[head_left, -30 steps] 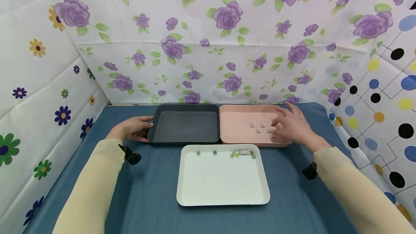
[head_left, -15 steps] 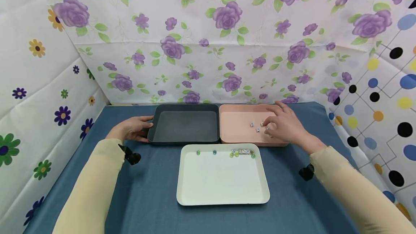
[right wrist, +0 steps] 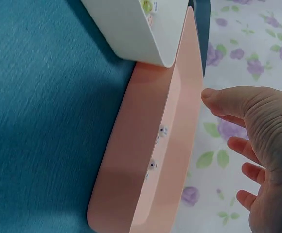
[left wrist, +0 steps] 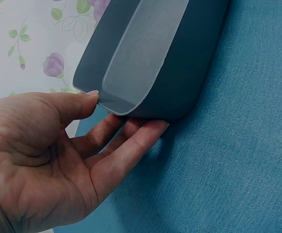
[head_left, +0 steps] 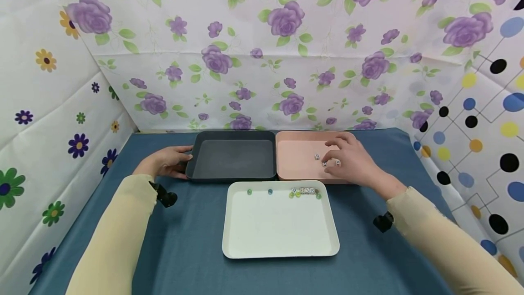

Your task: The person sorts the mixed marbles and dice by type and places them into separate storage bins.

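Observation:
My left hand (head_left: pixel 165 163) grips the left end of a dark grey tray (head_left: pixel 233 160). In the left wrist view its thumb lies on the tray's rim and the fingers support the end wall from outside and below. Over the right part of a pink tray (head_left: pixel 295 167) hovers my right hand (head_left: pixel 348 160), fingers spread and bent, nothing visible between them. Small white dice lie on the pink tray: one die (head_left: pixel 317 156) left of the fingertips, another die (head_left: pixel 337 162) just under the hand, and others partly hidden. Two dice (right wrist: pixel 163 130) show low inside it in the right wrist view.
In front stands a white tray (head_left: pixel 282 229) with a row of dice (head_left: pixel 307 190) and several green and yellow glass beads along its far edge, plus a blue bead (head_left: pixel 270 191). A blue cloth (head_left: pixel 192 240) covers the table; patterned sheets (head_left: pixel 254 22) hang behind and at the sides.
My right hand has moved left across the pink tray, over the dice, covering some that showed before. My left hand and the trays have stayed in place.

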Motion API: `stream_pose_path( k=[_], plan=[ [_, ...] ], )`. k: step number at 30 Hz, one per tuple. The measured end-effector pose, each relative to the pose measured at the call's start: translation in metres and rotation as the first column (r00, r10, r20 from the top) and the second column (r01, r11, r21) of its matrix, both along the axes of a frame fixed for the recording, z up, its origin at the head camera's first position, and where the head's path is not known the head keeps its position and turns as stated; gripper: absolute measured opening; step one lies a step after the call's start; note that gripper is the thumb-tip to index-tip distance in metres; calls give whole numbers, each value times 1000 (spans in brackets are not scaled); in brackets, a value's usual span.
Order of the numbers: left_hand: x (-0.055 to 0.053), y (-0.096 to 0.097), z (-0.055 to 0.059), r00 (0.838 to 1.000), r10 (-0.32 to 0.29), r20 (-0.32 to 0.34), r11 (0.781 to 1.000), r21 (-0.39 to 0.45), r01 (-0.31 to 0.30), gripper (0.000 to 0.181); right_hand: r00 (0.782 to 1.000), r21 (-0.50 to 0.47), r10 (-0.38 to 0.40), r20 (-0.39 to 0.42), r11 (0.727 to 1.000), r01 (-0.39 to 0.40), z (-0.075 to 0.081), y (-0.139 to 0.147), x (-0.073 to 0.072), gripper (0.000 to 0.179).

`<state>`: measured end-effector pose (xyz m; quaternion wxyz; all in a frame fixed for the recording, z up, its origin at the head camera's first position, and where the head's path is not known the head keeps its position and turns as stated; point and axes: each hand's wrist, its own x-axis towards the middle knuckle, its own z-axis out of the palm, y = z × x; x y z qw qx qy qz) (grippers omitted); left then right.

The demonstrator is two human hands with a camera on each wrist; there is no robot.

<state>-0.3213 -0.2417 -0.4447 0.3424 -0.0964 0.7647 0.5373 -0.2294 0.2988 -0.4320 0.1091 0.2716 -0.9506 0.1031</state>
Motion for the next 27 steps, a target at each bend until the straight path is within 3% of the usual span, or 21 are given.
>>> stream_pose_path(
  k=[10,15,22,27],
  plan=[
    [1,0,0,1000,-10,-12,1000,5,10,62,992,-31,103,-74,994,-105,-3,-13,3,17],
    [0,0,-1,1000,-15,-14,1000,10,15,63,988,6,130,-86,991,-130,-3,-22,7,18],
    [1,-1,0,1000,-9,-11,1000,11,9,61,990,-14,139,33,990,-139,-1,-40,16,16],
    [1,0,0,1000,-15,-8,1000,17,15,62,984,2,172,43,985,-172,-3,-51,19,18]
  ],
)
